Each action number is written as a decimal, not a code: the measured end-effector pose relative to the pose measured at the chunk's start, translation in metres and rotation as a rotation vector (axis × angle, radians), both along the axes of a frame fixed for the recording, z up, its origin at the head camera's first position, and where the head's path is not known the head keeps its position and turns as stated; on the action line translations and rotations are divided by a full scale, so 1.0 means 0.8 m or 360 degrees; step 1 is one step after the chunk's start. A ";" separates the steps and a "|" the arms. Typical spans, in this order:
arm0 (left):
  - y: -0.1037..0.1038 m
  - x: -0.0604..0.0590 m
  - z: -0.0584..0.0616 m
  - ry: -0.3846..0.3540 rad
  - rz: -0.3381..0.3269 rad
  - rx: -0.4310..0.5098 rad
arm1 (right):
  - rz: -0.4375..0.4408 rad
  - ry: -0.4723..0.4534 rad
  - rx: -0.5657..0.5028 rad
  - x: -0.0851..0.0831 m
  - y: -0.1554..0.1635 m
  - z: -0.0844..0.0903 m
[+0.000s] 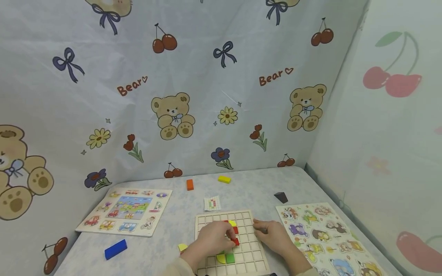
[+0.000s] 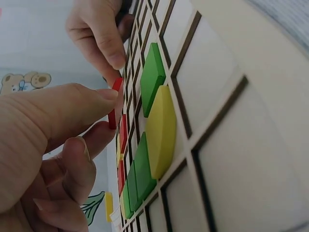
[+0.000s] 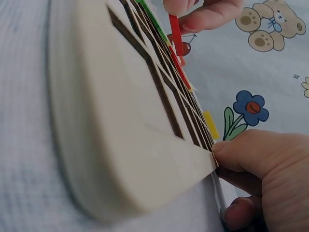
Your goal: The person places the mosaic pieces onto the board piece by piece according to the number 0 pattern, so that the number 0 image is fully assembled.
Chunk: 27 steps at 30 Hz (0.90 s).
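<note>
A wooden grid board [image 1: 255, 264] lies on the table between my hands. My left hand [image 1: 215, 237] is over its middle and pinches a red square tile [image 2: 114, 104] between thumb and fingertips. In the left wrist view that tile stands on edge, close over the grid. Green tiles [image 2: 153, 77] and a yellow rounded tile [image 2: 161, 130] lie in squares beside it, with more red tiles [image 2: 122, 133] further along. My right hand [image 1: 276, 237] grips the board's right edge. Its thumb [image 3: 241, 152] is at the rim, other fingers curled below.
A small pattern card [image 1: 212, 203] lies behind the board. Picture puzzle boards flank it, vehicles [image 1: 159, 226] left and animals [image 1: 331, 241] right. Loose blocks around are blue [image 1: 116, 249], orange [image 1: 190, 184], yellow [image 1: 224, 179] and black [image 1: 281, 197]. A yellow piece [image 1: 182, 247] lies by the left forearm.
</note>
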<state>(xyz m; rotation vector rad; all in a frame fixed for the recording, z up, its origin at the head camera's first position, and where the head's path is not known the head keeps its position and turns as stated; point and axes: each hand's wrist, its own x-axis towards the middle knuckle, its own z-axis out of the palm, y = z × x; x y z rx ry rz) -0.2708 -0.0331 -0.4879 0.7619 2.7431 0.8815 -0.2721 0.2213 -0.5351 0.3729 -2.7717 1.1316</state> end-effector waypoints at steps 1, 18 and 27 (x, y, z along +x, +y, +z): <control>0.002 -0.001 -0.002 -0.0010 0.0007 -0.0008 | -0.0002 -0.0001 -0.0002 0.000 0.000 -0.001; 0.015 -0.014 -0.010 0.0137 0.0033 -0.0154 | 0.0018 -0.0016 -0.0029 -0.003 0.001 -0.005; -0.013 -0.010 -0.013 0.0067 0.0058 0.0019 | 0.0005 -0.0027 -0.0028 -0.002 0.001 -0.004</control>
